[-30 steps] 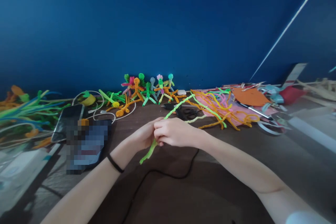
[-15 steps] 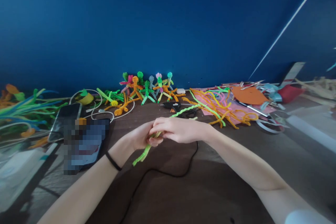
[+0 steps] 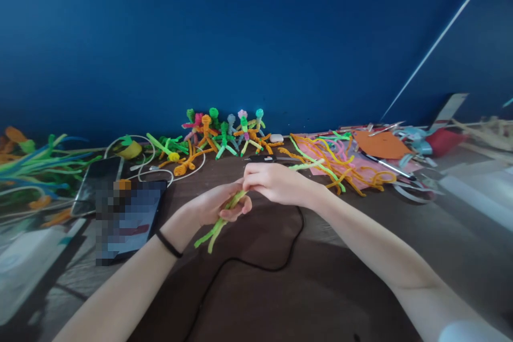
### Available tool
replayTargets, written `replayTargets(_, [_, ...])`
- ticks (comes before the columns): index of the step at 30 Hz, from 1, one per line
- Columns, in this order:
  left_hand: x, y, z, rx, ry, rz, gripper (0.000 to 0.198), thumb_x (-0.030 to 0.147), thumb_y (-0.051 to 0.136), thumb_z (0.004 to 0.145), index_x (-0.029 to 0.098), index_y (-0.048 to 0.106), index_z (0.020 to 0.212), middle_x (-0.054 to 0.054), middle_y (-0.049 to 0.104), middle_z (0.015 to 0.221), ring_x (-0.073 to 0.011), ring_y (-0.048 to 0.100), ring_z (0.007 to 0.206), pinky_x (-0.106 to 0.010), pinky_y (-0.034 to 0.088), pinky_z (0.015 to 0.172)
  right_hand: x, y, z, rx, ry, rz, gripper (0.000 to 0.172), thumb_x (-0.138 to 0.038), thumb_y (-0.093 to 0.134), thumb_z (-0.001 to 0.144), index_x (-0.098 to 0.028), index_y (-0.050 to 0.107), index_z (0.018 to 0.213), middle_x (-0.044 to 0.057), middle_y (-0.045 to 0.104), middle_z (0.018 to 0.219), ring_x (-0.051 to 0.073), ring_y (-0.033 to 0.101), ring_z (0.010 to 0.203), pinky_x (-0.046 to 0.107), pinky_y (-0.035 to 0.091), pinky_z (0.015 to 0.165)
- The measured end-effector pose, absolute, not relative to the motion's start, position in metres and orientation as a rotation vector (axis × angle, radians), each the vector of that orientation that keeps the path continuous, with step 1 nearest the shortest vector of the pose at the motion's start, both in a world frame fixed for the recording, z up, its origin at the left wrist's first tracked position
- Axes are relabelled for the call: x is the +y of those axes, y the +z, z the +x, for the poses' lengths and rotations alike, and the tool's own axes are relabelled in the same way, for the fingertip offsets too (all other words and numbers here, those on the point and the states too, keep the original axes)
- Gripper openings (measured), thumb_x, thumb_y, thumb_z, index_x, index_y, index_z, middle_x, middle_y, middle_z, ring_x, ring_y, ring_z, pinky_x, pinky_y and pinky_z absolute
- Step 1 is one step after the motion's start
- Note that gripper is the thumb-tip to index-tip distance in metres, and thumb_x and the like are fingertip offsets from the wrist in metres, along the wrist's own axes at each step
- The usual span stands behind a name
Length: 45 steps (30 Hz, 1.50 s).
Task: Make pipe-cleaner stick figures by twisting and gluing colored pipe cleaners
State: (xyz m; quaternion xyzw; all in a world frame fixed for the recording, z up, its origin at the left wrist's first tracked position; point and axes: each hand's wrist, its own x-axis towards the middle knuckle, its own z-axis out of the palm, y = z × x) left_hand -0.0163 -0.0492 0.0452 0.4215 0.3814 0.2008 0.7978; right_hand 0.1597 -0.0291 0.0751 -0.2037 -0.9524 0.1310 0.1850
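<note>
Left hand (image 3: 216,204) holding green pipe cleaners (image 3: 220,224), right hand (image 3: 276,184) apparently pinching them.
Pipe-cleaner figures (image 3: 223,136) stand far across the brown table (image 3: 260,299), by a blue wall (image 3: 256,37).

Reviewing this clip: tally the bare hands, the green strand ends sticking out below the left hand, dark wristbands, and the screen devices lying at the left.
Bare hands: 2 (left hand, right hand)
Green strand ends: 2
Dark wristband: 1
Screen devices: 2 (farther device, nearer device)
Total: 7
</note>
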Motion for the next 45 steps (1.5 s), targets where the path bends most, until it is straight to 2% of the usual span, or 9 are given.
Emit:
replayTargets(4, [-0.049,0.049,-0.015,0.836,0.432,0.93,0.039,0.04,0.035,0.086,0.014,0.046,0.059,0.003,0.046,0.045,0.0011,0.018,0.025,-0.014,0.014,0.03,-0.027,0.071,0.157,-2.652,0.353,-0.56,0.017,-0.011,0.045,0.084,-0.013,0.061,0.081,0.005,0.054,0.087,0.011,0.05,0.073,0.023,0.036,0.064])
replayTargets(7, [-0.048,0.049,-0.017,0.805,0.421,0.933,0.04,0.037,0.032,0.087,0.014,0.042,0.055,0.006,0.038,0.039,0.0004,0.013,0.025,-0.014,0.011,0.029,-0.025,0.069,0.157,-2.622,0.261,-0.515,0.015,-0.013,0.046,0.084,-0.014,0.06,0.078,0.005,0.052,0.085,0.013,0.048,0.079,0.026,0.035,0.072])
replayTargets(12, [-0.046,0.045,-0.024,0.736,0.451,0.93,0.033,0.037,0.034,0.087,0.016,0.044,0.063,0.008,0.031,0.039,-0.0012,0.011,0.028,-0.014,0.01,0.029,-0.025,0.069,0.157,-2.559,0.278,-0.626,0.004,-0.016,0.051,0.081,-0.016,0.052,0.085,0.004,0.054,0.091,0.014,0.048,0.086,0.027,0.034,0.075])
replayTargets(19, [-0.046,0.049,-0.029,0.721,0.484,0.978,0.023,0.036,0.035,0.088,0.018,0.044,0.077,0.01,0.027,0.04,-0.0022,0.007,0.031,-0.013,0.008,0.031,-0.028,0.069,0.158,-2.518,0.357,-0.99,0.026,-0.038,0.051,0.081,-0.023,0.049,0.102,0.001,0.061,0.086,0.014,0.054,0.072,0.023,0.03,0.06])
replayTargets(24, [-0.046,0.051,-0.029,0.694,0.466,0.994,0.025,0.036,0.033,0.088,0.017,0.047,0.079,0.01,0.027,0.041,-0.0022,0.008,0.031,-0.014,0.01,0.031,-0.026,0.069,0.158,-2.562,0.305,-1.105,0.029,-0.046,0.044,0.084,-0.022,0.059,0.093,0.001,0.062,0.069,0.013,0.052,0.062,0.022,0.025,0.055])
replayTargets(28, [-0.043,0.051,-0.03,0.736,0.544,0.959,0.026,0.029,0.034,0.088,0.013,0.051,0.077,0.007,0.03,0.048,-0.0011,0.014,0.034,-0.012,0.014,0.032,-0.022,0.069,0.16,-2.546,0.299,-1.146,0.032,-0.045,0.042,0.085,-0.02,0.063,0.079,0.0,0.057,0.059,0.011,0.047,0.057,0.022,0.023,0.054])
replayTargets(33, [-0.04,0.049,-0.033,0.763,0.629,0.953,0.023,0.023,0.038,0.086,0.01,0.054,0.075,0.007,0.03,0.05,-0.0003,0.017,0.036,-0.011,0.017,0.033,-0.021,0.071,0.163,-2.477,0.363,-1.097,0.027,-0.037,0.043,0.086,-0.021,0.063,0.08,-0.003,0.052,0.056,0.007,0.041,0.053,0.022,0.022,0.054])
replayTargets(38, [-0.042,0.048,-0.033,0.722,0.624,0.995,0.021,0.029,0.038,0.087,0.014,0.053,0.085,0.008,0.026,0.049,-0.0005,0.01,0.035,-0.011,0.01,0.032,-0.022,0.073,0.163,-2.402,0.454,-1.086,0.027,-0.034,0.043,0.087,-0.022,0.065,0.078,-0.004,0.049,0.053,0.007,0.039,0.052,0.021,0.023,0.055])
replayTargets(45, [-0.048,0.051,-0.027,0.664,0.592,0.986,0.022,0.035,0.031,0.089,0.023,0.046,0.1,0.011,0.022,0.046,-0.0024,0.004,0.033,-0.013,0.007,0.031,-0.017,0.07,0.161,-2.222,0.429,-1.187,0.027,-0.034,0.042,0.086,-0.018,0.061,0.075,-0.002,0.056,0.06,0.008,0.044,0.054,0.021,0.025,0.054])
